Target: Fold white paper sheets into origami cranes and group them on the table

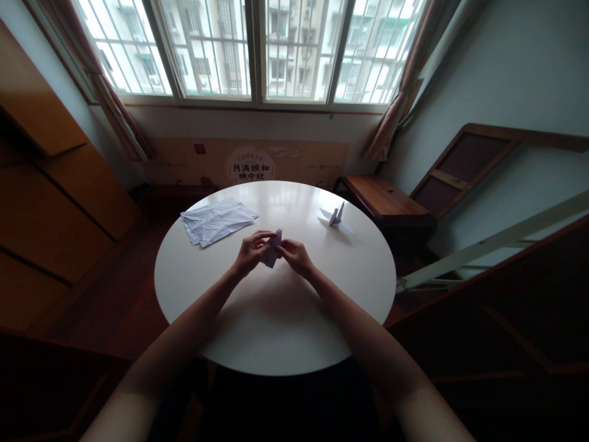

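Barred window (256,61), gathered curtains (108,92), printed panel (313,153) beneath, brown cabinet (78,205), bench (381,193)

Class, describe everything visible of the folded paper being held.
The folded paper is a small, narrow, pale greyish-violet piece, apparently in several layers. It leans, its upper end toward the right, over the white table. The left hand and right hand hold it from either side, partly hiding it; finer creases are indistinct.

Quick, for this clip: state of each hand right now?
Left hand: closed, holding the small folded paper from its left side.
Right hand: closed, pinching the same folded paper at its right side.
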The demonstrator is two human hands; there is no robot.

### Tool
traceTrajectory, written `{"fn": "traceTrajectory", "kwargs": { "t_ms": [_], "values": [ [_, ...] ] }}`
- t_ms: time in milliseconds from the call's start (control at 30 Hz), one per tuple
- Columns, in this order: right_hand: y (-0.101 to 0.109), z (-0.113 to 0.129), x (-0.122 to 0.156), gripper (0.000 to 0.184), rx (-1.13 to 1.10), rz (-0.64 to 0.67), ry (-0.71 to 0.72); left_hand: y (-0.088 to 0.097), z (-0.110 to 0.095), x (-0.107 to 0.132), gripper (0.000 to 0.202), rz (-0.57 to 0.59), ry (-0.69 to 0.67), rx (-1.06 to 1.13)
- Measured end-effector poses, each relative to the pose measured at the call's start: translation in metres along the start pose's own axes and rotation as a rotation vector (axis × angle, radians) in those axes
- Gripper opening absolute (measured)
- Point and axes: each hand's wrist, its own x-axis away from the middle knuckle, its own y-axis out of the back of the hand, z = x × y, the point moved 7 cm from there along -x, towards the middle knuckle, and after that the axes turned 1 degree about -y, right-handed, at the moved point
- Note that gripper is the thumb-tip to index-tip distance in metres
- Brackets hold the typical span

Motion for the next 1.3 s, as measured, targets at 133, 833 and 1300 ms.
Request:
{"fn": "traceTrajectory", "kwargs": {
  "t_ms": [133, 833, 1300],
  "values": [
    [0.010, 0.000, -0.002, 0.044, 0.026, -0.081, 0.027, -0.002, 0.008, 0.000, 0.061, 0.040, 0.087, 0.030],
    [0.031, 0.011, 0.001, 0.044, 0.363, -0.230, 0.167, -0.005, 0.020, 0.001, 0.059, 0.114, 0.170, -0.015],
    [0.016, -0.005, -0.005, 0.036, 0.033, -0.074, 0.070, 0.005, 0.016, 0.000, 0.041, -0.063, 0.204, 0.138]
  ]
}}
